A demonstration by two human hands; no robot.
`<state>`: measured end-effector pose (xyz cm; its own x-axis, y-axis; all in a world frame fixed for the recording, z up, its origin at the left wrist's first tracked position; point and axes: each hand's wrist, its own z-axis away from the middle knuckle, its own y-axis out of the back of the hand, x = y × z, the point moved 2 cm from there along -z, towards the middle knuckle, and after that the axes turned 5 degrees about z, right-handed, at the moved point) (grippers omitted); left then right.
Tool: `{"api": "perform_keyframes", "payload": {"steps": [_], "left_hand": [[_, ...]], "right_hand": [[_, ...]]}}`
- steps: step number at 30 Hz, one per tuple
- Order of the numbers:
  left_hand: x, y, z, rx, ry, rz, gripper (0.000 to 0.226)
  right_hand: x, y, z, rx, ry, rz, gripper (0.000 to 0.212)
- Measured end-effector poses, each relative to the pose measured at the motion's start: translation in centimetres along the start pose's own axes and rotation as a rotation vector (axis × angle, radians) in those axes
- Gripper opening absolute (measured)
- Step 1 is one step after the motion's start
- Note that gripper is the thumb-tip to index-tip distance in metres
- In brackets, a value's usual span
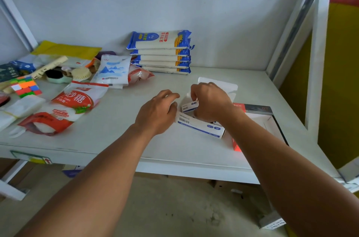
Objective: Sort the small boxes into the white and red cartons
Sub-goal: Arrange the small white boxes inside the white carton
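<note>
The right hand [210, 101] is pinching a small box [190, 106] with its fingers curled round it, so this grip is grasping the box. The small box is sitting just above the open top of the white carton [200, 125], tilted a little. The left hand [157, 113] is resting against the left end of the white carton, fingers bent and touching its edge; I cannot tell if this grip is really holding it. The white carton is lying on the worktop [171, 147], with blue writing on its front. Its open flap [218, 83] is standing up behind it. Just right of the white carton the red carton [258, 109] is lying, partly hidden by the right arm. Behind the white carton a stack of noodle packs [161, 52] is sitting by the wall. Far left of the white carton, sugar bags [73, 104] and a colour cube [25, 86] are lying.
</note>
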<state>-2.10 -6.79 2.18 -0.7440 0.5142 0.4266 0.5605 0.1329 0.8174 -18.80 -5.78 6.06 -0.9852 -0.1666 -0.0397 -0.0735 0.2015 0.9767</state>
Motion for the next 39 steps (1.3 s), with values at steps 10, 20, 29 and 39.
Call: {"api": "perform_keyframes", "payload": {"steps": [10,20,29,39], "left_hand": [[0.5,0.1,-0.6,0.011,0.015,-0.015,0.029],[1.0,0.5,-0.4,-0.094,0.010,0.078,0.025],[0.2,-0.2,-1.2,-0.087,0.275,0.256,0.016],[0.9,-0.8,-0.8,-0.146,0.322,0.253,0.031]], "right_hand": [[0.2,-0.4,-0.2,-0.058,-0.026,-0.070,0.037],[0.4,-0.6,-0.1,-0.112,-0.057,-0.184,0.018],[-0.3,-1.6,0.2,-0.155,-0.056,-0.112,0.042],[-0.1,-0.7,0.2,-0.384,-0.059,-0.095,0.036]]}}
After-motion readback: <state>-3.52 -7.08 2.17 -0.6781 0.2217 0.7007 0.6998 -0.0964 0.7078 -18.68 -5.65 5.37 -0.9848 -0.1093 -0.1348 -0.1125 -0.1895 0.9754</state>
